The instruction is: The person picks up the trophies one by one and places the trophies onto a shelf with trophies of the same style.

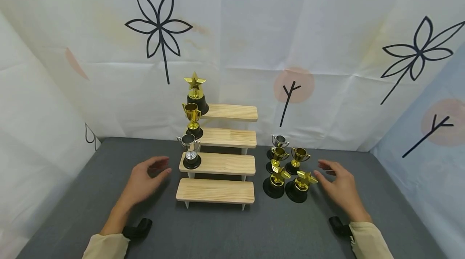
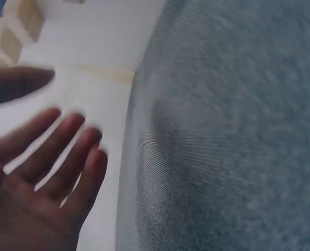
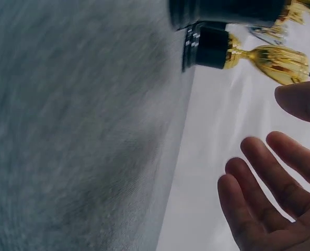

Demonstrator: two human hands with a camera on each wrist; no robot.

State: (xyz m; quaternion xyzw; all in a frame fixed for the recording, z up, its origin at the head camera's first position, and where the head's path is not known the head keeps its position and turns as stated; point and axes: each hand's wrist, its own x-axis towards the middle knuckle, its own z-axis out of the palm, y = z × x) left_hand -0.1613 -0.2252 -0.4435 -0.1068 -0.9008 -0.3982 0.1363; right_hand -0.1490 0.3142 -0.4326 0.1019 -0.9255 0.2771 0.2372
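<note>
A stepped wooden shelf (image 1: 218,190) stands mid-table. On the left ends of its upper three tiers are a gold star trophy (image 1: 196,93), a gold cup trophy (image 1: 192,115) and a silver cup trophy (image 1: 190,150), top to bottom. My left hand (image 1: 143,182) is left of the shelf, fingers relaxed, holding nothing. To the shelf's right stand several more trophies: a silver cup (image 1: 279,141), gold cups (image 1: 300,155) and two gold star trophies (image 1: 306,179) on black bases. Beside this group, apart from it, my right hand (image 1: 339,186) has loosely bent fingers and holds nothing.
The dark grey table (image 1: 232,234) carries everything. A white cloth backdrop (image 1: 239,21) with printed flowers and trees rises behind and at both sides. Black wrist-worn devices (image 1: 138,228) sit below both hands. A thin dark cord loop (image 1: 91,136) hangs at the left.
</note>
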